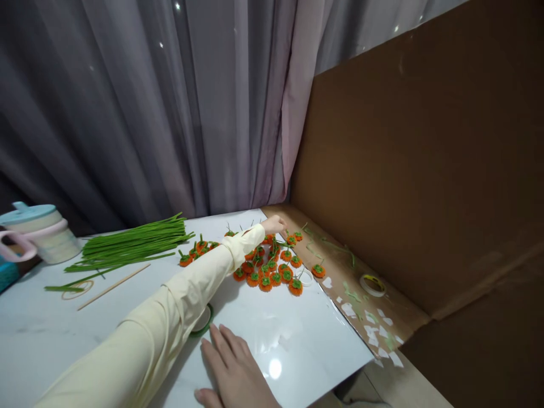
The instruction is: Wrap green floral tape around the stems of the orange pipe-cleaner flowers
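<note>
The left hand (275,225) curled its fingers beside orange ornaments (265,282) on the worktop (242,303); their hold could not be told; the right hand (240,365) lay palm-down, fingers slightly apart; ornament stems (201,238) pointed upward, some slanting right.

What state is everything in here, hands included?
Left hand: fingers bent, at the orange pieces; grip unclear
Right hand: palm down, fingers extended, near the green tape roll
Orange pieces: loosely clustered
Green stems: mostly piled lengthwise
Mug: upright, lid on
Wooden stick: lying flat
Paper scraps: scattered
Curtain: hanging in folds
</note>
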Demonstrator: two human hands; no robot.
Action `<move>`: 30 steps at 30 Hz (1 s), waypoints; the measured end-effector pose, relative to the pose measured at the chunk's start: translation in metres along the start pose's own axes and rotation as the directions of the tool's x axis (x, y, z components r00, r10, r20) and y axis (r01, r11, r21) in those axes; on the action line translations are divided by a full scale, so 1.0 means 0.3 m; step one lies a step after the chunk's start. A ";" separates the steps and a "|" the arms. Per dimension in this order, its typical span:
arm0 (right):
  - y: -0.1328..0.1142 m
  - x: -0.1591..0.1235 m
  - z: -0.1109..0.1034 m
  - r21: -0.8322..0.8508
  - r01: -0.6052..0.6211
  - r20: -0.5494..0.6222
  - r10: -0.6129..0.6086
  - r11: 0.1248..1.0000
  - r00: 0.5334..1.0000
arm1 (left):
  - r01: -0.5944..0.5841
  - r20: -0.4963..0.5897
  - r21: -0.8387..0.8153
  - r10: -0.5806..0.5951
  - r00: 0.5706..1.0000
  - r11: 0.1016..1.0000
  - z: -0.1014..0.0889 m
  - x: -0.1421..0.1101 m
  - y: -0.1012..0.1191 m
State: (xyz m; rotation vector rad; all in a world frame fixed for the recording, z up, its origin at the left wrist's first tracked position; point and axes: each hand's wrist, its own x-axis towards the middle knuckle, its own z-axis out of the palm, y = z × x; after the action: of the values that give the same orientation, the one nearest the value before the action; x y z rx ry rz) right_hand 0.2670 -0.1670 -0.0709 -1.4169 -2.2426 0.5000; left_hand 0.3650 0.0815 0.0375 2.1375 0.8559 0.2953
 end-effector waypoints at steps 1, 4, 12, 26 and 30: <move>-0.002 -0.001 -0.002 0.004 -0.003 0.001 0.003 1.000 1.000 | -0.019 -0.016 0.005 0.019 1.000 1.000 -0.012 -0.017 0.003; -0.005 -0.005 -0.007 0.010 -0.002 -0.005 0.002 1.000 1.000 | -0.101 -0.086 0.009 0.102 0.991 0.995 -0.064 -0.109 0.008; -0.031 -0.001 -0.064 0.002 -0.015 0.063 0.014 1.000 0.998 | -0.161 -0.215 0.075 0.173 0.961 0.984 -0.319 -0.642 -0.131; -0.044 0.015 -0.035 -0.144 0.159 -0.206 -0.187 0.977 0.961 | -0.223 0.122 0.241 0.198 0.973 0.945 -0.291 -0.833 -0.567; -0.076 0.032 -0.038 -0.156 0.107 -0.107 -0.124 0.982 0.987 | -0.179 0.212 0.129 0.149 0.966 0.975 -0.264 -0.821 -0.552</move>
State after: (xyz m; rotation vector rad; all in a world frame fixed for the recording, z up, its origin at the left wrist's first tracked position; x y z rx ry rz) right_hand 0.2524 -0.1667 -0.0480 -1.3399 -2.2916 0.2094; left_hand 0.0656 0.0401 -0.0173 2.3349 0.6009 0.0984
